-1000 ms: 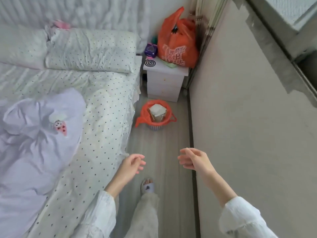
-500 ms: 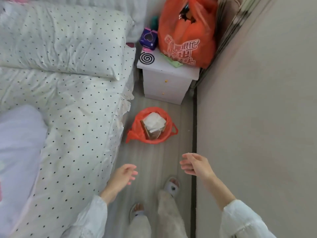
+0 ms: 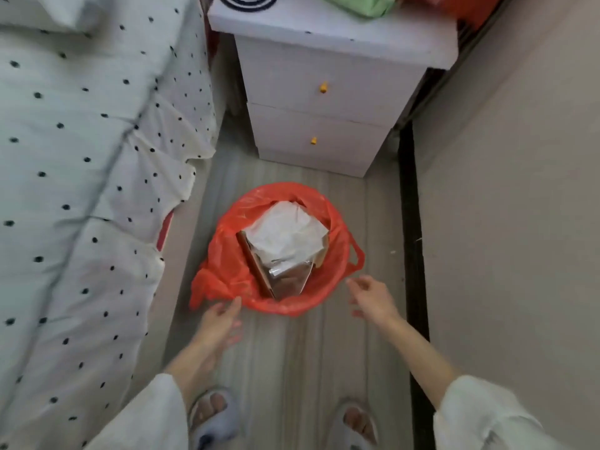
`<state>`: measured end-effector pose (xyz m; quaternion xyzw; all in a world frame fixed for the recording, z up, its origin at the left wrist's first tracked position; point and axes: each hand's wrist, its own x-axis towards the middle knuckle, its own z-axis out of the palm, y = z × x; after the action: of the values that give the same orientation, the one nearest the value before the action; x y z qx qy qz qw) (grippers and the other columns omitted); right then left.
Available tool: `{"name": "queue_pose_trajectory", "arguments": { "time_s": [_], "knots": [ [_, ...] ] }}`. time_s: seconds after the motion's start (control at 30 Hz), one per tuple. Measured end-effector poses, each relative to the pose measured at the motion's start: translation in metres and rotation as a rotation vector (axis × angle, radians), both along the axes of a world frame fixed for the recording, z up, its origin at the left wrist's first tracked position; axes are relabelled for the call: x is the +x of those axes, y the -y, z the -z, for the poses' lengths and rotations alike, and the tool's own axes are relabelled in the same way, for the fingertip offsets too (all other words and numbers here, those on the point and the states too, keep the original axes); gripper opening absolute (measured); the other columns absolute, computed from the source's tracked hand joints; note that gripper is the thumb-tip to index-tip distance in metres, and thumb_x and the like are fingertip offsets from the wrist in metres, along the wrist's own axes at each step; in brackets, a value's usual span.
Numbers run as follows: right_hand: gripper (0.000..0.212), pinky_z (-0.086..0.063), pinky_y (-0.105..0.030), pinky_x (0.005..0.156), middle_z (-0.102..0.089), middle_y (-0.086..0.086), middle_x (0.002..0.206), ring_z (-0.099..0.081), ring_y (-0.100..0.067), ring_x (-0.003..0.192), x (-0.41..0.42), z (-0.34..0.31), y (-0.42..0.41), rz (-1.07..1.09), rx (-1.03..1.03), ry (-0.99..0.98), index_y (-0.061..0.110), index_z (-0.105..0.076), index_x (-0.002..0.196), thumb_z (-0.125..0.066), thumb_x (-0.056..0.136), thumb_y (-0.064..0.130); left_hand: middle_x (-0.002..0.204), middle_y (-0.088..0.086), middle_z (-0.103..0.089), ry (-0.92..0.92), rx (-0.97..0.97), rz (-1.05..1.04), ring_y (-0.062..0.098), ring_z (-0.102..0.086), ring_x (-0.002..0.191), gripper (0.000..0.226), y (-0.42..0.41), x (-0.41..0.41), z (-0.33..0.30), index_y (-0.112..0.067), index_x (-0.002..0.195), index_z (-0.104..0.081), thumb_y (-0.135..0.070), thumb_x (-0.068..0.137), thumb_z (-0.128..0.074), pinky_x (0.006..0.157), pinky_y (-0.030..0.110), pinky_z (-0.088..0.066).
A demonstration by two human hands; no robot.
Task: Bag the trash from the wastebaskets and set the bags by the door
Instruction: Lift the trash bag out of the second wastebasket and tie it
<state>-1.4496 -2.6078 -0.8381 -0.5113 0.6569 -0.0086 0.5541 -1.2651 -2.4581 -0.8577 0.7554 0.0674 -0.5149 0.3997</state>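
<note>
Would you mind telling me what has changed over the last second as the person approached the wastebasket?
The person walked up to the wastebasket, which now fills the middle of the view. Both hands came forward and down: the left hand reaches the orange bag liner's near rim, the right hand nears its handle loop. Neither grips anything yet. The liner, the trash inside and the nightstand stayed put.

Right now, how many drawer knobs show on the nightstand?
2. An upper yellow knob sits on the top drawer of the white nightstand; a lower yellow knob is on the drawer beneath. No others show.
</note>
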Motion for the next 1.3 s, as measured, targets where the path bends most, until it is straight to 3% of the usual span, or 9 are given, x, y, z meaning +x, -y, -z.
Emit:
{"name": "queue_pose_trajectory", "arguments": {
  "time_s": [0.2, 0.43, 0.57, 0.7, 0.8, 0.9, 1.0, 1.1, 1.3],
  "knots": [
    [0.012, -0.052, -0.041, 0.069, -0.067, -0.017, 0.094, -0.062, -0.027, 0.078, 0.021, 0.083, 0.031, 0.051, -0.135, 0.099, 0.007, -0.059, 0.096, -0.061, 0.086, 0.014, 0.062, 0.003, -0.061, 0.158, -0.098, -0.212, 0.002, -0.056, 0.034, 0.021, 0.036, 0.026, 0.078, -0.010, 0.069, -0.050, 0.001, 0.087, -0.054, 0.035, 0.012, -0.045],
    [0.016, -0.041, -0.010, 0.038, -0.063, -0.009, 0.088, -0.058, -0.016, 0.065, 0.012, 0.110, 0.087, 0.189, -0.343, 0.161, 0.006, -0.063, 0.099, -0.061, 0.086, 0.015, 0.072, 0.008, -0.057, 0.239, -0.360, -0.158, 0.011, -0.056, 0.053, 0.021, 0.112, 0.043, 0.100, -0.011, 0.067, -0.050, -0.006, 0.083, -0.062, 0.039, 0.013, -0.046],
    [0.036, -0.045, -0.025, 0.052, -0.069, -0.012, 0.087, -0.066, -0.024, 0.073, -0.002, 0.125, 0.104, 0.347, -0.421, 0.162, 0.004, -0.065, 0.095, -0.044, 0.095, 0.033, 0.058, 0.002, -0.060, 0.208, -0.475, -0.216, 0.003, -0.055, 0.038, 0.025, 0.139, 0.045, 0.103, -0.015, 0.065, -0.045, -0.009, 0.087, -0.057, 0.039, 0.013, -0.048],
    [0.035, -0.041, -0.027, 0.053, -0.055, -0.010, 0.069, -0.052, -0.018, 0.059, -0.021, 0.157, 0.096, 0.605, -0.016, 0.285, 0.002, -0.056, 0.109, -0.043, 0.096, 0.032, 0.072, 0.000, -0.057, 0.164, -0.478, -0.292, 0.007, -0.057, 0.053, 0.021, 0.126, 0.057, 0.109, -0.018, 0.070, -0.047, -0.011, 0.084, -0.061, 0.039, 0.011, -0.048],
    [0.064, -0.047, -0.036, 0.082, -0.057, -0.020, 0.111, -0.057, -0.024, 0.103, -0.026, 0.179, 0.095, 0.751, 0.288, 0.496, -0.001, -0.035, 0.138, -0.053, 0.090, 0.038, 0.074, -0.003, -0.062, 0.066, -0.508, -0.305, 0.008, -0.054, 0.068, 0.014, 0.112, 0.060, 0.110, -0.020, 0.077, -0.053, -0.011, 0.083, -0.062, 0.049, 0.018, -0.051],
    [0.044, -0.034, -0.046, 0.107, -0.053, -0.010, 0.123, -0.043, -0.023, 0.126, -0.022, 0.181, 0.105, 0.856, 0.319, 0.708, 0.012, -0.044, 0.123, -0.052, 0.090, 0.040, 0.053, -0.011, -0.068, -0.030, -0.567, -0.324, 0.007, -0.056, 0.078, 0.010, 0.108, 0.060, 0.099, -0.022, 0.079, -0.055, -0.016, 0.086, -0.057, 0.075, 0.025, -0.046],
    [0.019, -0.040, -0.039, 0.098, -0.062, -0.002, 0.083, -0.056, -0.016, 0.091, -0.018, 0.167, 0.123, 0.893, 0.222, 0.790, 0.018, -0.053, 0.086, -0.049, 0.092, 0.035, 0.053, -0.009, -0.068, -0.071, -0.604, -0.420, 0.007, -0.057, 0.084, 0.009, 0.114, 0.071, 0.084, -0.021, 0.079, -0.055, -0.018, 0.087, -0.055, 0.092, 0.031, -0.043],
    [0.021, -0.046, -0.022, 0.055, -0.051, 0.005, 0.037, -0.050, -0.010, 0.052, -0.022, 0.146, 0.145, 0.896, 0.062, 0.756, 0.018, -0.050, 0.071, -0.049, 0.092, 0.019, 0.077, -0.006, -0.065, -0.134, -0.664, -0.546, 0.009, -0.060, 0.089, 0.011, 0.124, 0.083, 0.066, -0.020, 0.078, -0.054, -0.015, 0.087, -0.052, 0.100, 0.034, -0.042],
    [0.015, -0.045, -0.024, 0.052, -0.049, 0.004, 0.043, -0.048, -0.011, 0.042, -0.011, 0.054, 0.162, 0.557, -0.324, 0.690, 0.016, -0.057, 0.073, -0.054, 0.088, 0.011, 0.075, 0.007, -0.073, -0.284, -0.748, -0.236, 0.022, -0.071, 0.068, 0.033, 0.146, 0.095, 0.009, -0.011, 0.076, -0.069, -0.021, 0.049, -0.085, 0.062, 0.039, -0.059]
  ]
}}
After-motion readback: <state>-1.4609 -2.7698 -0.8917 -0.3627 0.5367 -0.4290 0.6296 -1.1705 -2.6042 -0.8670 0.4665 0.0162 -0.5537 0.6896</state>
